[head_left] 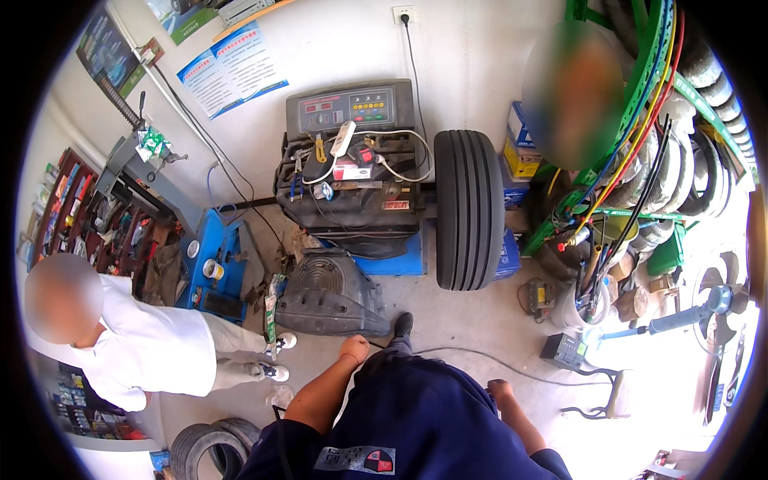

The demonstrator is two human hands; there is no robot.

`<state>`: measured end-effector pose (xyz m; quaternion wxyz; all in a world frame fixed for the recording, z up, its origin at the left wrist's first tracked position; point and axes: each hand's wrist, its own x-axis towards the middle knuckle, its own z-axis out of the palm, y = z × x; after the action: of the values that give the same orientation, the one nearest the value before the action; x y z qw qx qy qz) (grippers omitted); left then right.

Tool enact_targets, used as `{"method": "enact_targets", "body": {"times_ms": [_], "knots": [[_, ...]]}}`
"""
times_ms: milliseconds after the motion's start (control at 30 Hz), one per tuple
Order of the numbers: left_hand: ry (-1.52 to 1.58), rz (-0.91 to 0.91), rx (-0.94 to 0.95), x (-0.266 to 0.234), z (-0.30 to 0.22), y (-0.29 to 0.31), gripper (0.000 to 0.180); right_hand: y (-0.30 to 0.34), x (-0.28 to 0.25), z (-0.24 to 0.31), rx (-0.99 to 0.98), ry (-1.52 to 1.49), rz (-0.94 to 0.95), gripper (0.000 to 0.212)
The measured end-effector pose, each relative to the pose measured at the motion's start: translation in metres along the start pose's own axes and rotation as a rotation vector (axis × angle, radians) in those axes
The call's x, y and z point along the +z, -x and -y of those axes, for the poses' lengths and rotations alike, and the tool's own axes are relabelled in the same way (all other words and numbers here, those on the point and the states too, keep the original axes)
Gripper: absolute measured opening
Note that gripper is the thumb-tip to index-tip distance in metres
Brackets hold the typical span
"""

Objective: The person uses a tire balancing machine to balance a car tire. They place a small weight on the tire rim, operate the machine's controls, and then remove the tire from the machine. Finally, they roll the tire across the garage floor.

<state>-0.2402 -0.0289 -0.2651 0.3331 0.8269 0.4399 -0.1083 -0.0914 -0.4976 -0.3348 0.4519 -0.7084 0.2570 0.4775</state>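
My left hand [354, 350] is curled closed in front of my body, just below a dark rounded plastic cover [328, 292] on the floor. Whatever it may hold is hidden. At my right side hangs my right hand [502, 390], near my dark blue clothing; its fingers are too small and shaded to read. Ahead stands a wheel-balancing machine [350, 108] with a button panel. A ribbed black tyre [468, 210] sits upright at its right side. Small tools, a white power strip [342, 139] and a small box lie on the machine's top.
A person in a white shirt [160, 344] stands at the left, beside a blue-based machine [212, 268]. Loose tyres [192, 452] lie at the lower left. A black cable [512, 368] crosses the floor. Right are a green rack [552, 212], a bucket of rods [580, 308] and a fan [712, 304].
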Motion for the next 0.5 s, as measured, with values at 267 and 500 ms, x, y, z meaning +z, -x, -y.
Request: {"method": "enact_targets", "body": {"times_ms": [267,500], "knots": [[0.073,-0.009,0.05,0.013,0.022,0.003,0.018,0.025,0.011,0.025,-0.15,0.231,0.0,0.033],[0.105,0.018,-0.052,0.023,0.051,0.002,0.022,0.049,0.012,0.043,-0.064,0.255,-0.073,0.032]]}}
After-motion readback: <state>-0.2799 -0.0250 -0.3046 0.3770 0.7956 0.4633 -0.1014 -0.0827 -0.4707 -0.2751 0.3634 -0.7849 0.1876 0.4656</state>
